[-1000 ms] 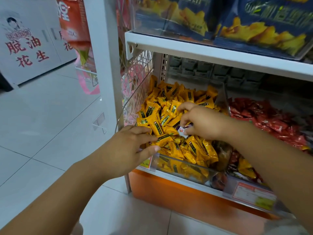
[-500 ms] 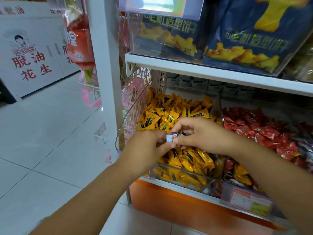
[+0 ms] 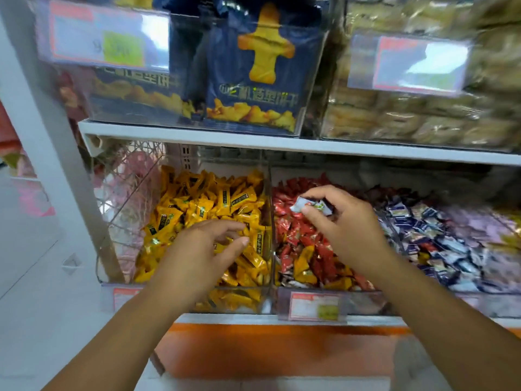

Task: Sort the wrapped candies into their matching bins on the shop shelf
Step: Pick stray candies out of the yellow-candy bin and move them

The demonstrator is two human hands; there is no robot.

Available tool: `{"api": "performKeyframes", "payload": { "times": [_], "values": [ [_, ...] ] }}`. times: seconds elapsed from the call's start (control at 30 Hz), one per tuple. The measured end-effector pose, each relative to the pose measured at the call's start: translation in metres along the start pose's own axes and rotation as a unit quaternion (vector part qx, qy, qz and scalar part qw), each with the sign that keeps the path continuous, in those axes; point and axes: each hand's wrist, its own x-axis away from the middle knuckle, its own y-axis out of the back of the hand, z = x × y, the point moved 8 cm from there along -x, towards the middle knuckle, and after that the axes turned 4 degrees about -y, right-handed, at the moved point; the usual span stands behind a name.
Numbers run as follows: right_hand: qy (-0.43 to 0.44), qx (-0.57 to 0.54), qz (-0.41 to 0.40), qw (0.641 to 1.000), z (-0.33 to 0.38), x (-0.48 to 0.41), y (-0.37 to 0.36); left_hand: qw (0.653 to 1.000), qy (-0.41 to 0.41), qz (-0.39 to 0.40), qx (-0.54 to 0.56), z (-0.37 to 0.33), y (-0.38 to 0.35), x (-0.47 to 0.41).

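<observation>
White-and-blue wrapper, one small candy (image 3: 309, 206): I hold it pinched between the thumb and fingertips of my right hand (image 3: 348, 230), in the air above the red-wrapped candies (image 3: 296, 238) and apart from that pile. The print on the wrapper is too blurred to read.

My left hand (image 3: 197, 255) grasps nothing. Its fingers are spread and loosely bent over the yellow-wrapped candies (image 3: 208, 207) in the compartment to the left; whether the fingertips touch that pile I cannot tell.

A clear divider (image 3: 271, 198) stands upright between the yellow and red compartments. Several stray yellow wrappers (image 3: 304, 263) lie mixed among the red ones near the front. Right of the red compartment, a third one holds blue-and-white candies (image 3: 439, 238), close in colour to the piece in my grip.

A price label (image 3: 314, 306) is fixed to the front below the red pile; its text is illegible. Overhead runs a white shelf board (image 3: 282, 143), carrying dark blue snack bags (image 3: 253, 74) behind clear fronts. An orange panel (image 3: 282, 351) closes the base beneath the candy shelf.
</observation>
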Motion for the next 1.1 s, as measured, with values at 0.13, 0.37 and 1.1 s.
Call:
{"api": "performKeyframes", "payload": {
  "times": [0.13,0.37,1.1],
  "values": [
    [-0.057,0.074,-0.082,0.992,-0.057,0.015,0.062,0.999,-0.048,-0.006,-0.009,-0.039,-0.019,-0.020],
    [-0.203,0.162,-0.049,0.964,-0.137,0.024,0.109,0.990,-0.136,0.010,-0.045,-0.094,-0.058,-0.035],
    [0.121,0.530,0.549,0.635,0.026,-0.006,-0.174,0.996,0.048,0.070,-0.018,0.060,0.040,0.052]
  ]
}}
